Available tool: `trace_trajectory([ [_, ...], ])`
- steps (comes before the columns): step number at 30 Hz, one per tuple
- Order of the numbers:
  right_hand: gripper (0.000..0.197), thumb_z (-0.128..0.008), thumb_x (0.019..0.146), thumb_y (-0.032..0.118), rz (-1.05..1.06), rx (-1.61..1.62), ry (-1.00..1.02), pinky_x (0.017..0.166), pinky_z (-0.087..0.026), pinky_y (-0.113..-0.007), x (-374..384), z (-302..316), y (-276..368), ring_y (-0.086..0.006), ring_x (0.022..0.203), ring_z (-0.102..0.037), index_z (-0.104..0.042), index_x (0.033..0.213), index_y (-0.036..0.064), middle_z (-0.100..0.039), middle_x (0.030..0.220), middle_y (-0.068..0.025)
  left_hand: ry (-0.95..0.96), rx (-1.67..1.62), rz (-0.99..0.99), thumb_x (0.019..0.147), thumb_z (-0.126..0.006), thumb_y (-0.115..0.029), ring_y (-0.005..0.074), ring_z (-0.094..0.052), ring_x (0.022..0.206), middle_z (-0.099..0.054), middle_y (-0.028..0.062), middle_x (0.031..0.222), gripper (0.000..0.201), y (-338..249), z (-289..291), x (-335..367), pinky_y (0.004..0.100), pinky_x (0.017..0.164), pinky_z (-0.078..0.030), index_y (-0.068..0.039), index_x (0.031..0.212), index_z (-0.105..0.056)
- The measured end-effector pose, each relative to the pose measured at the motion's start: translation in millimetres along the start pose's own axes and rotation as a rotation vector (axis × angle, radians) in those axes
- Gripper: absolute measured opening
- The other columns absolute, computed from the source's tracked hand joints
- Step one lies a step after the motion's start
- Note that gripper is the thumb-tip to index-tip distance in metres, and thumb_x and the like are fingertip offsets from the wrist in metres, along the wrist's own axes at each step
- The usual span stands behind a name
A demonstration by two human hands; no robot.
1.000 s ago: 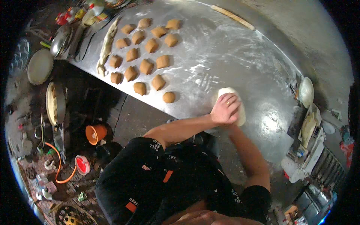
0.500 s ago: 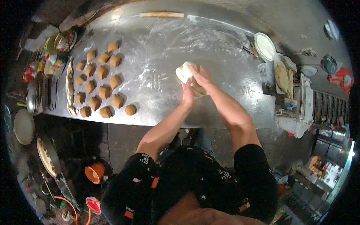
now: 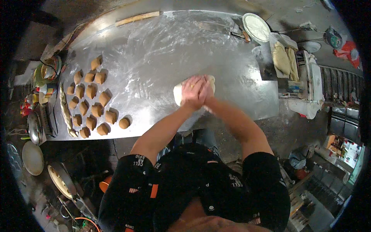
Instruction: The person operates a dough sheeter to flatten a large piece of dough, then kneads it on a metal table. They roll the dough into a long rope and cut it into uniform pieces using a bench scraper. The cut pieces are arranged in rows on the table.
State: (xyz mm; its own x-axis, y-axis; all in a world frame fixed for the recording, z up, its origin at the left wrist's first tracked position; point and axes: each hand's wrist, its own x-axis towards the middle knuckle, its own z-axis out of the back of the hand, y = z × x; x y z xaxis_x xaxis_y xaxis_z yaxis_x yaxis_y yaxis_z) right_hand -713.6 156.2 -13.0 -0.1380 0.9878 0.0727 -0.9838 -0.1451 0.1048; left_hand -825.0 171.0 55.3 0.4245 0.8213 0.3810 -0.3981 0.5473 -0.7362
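A lump of pale dough (image 3: 177, 94) lies on the floured metal worktable (image 3: 154, 73), in front of me. Both hands bear down on it side by side, overlapping in the middle. My left hand (image 3: 190, 91) covers most of the dough, its fingers curled over the top, a ring on one of them. Against it presses my right hand (image 3: 208, 89), fingers closed over the dough's right part and slightly blurred at the wrist. To the left sit several brown dough pieces (image 3: 96, 110), and a round brown ball (image 3: 124, 123) lies nearest the front edge.
A long pale strip (image 3: 65, 110) lies at the table's left end. Along the far edge rests a wooden stick (image 3: 137, 18). A bowl of white flour (image 3: 256, 27) stands at the far right, near a knife handle (image 3: 246, 36). Yellowish dough slabs (image 3: 281, 58) fill a box beyond the right end.
My hands have shifted from holding the raised, folded dough to pressing down on it, the left hand now over its top. The whole view has turned and shifted slightly.
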Motion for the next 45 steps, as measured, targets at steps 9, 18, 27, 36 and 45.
trace_trajectory([
  [9, 0.034, -0.052, 0.093, 0.033, -0.088, 0.212, 0.136, 0.101, -0.039, -0.054, 70.7, 23.8, -27.1, -0.0346, 0.117, -0.057, -0.070, 0.111, 0.0099, -0.063, 0.124, -0.0135, 0.203, 0.008, 0.127, 0.088, -0.058, -0.031, 0.0372, -0.053, 0.118, -0.059, 0.0113, 0.128, 0.041, 46.2, -9.4, 61.4, 0.0523, 0.102, -0.038, -0.011, 0.123, -0.061],
  [18, 0.027, -0.057, 0.085, 0.030, -0.056, 0.032, -0.317, 0.092, -0.045, -0.052, 85.8, 35.6, -28.2, -0.0326, 0.097, -0.063, -0.069, 0.092, 0.0069, -0.068, 0.093, -0.0105, 0.672, 0.620, -0.237, 0.078, -0.067, -0.052, 0.0460, -0.033, 0.138, -0.043, 0.0304, 0.141, 0.085, 29.8, 44.5, 19.4, 0.0573, 0.117, -0.018, 0.010, 0.132, -0.049],
  [27, 0.041, -0.057, 0.093, 0.027, -0.328, 0.357, -0.265, 0.105, -0.040, -0.042, 85.0, 12.5, -176.0, -0.0348, 0.126, -0.050, -0.059, 0.130, 0.0104, -0.056, 0.133, -0.0171, 1.468, 0.373, 0.189, 0.082, -0.062, -0.058, 0.0310, -0.039, 0.136, -0.047, 0.0171, 0.143, 0.070, -19.7, 46.8, 132.4, 0.0481, 0.114, -0.029, -0.007, 0.129, -0.058],
  [36, 0.055, -0.053, 0.094, 0.040, -0.390, 0.971, -0.042, 0.110, -0.032, -0.053, 22.9, 19.0, -17.6, -0.0388, 0.131, -0.042, -0.048, 0.142, 0.0131, -0.045, 0.142, -0.0185, 0.851, 0.527, -0.325, 0.077, -0.057, -0.066, 0.0361, -0.015, 0.149, -0.030, 0.0097, 0.159, 0.089, 69.1, 61.0, -17.4, 0.0638, 0.117, -0.007, -0.022, 0.151, -0.037],
  [45, 0.076, -0.054, 0.089, 0.054, -0.060, 0.417, 0.514, 0.105, -0.032, -0.066, 87.4, 88.0, 21.0, -0.0564, 0.133, -0.034, -0.032, 0.151, 0.0166, -0.031, 0.150, -0.0287, 1.206, 0.267, -0.102, 0.082, -0.060, -0.054, 0.0302, -0.068, 0.096, -0.072, 0.0145, 0.096, 0.046, 52.9, 96.8, 30.6, 0.0434, 0.088, -0.052, -0.011, 0.091, -0.076],
])
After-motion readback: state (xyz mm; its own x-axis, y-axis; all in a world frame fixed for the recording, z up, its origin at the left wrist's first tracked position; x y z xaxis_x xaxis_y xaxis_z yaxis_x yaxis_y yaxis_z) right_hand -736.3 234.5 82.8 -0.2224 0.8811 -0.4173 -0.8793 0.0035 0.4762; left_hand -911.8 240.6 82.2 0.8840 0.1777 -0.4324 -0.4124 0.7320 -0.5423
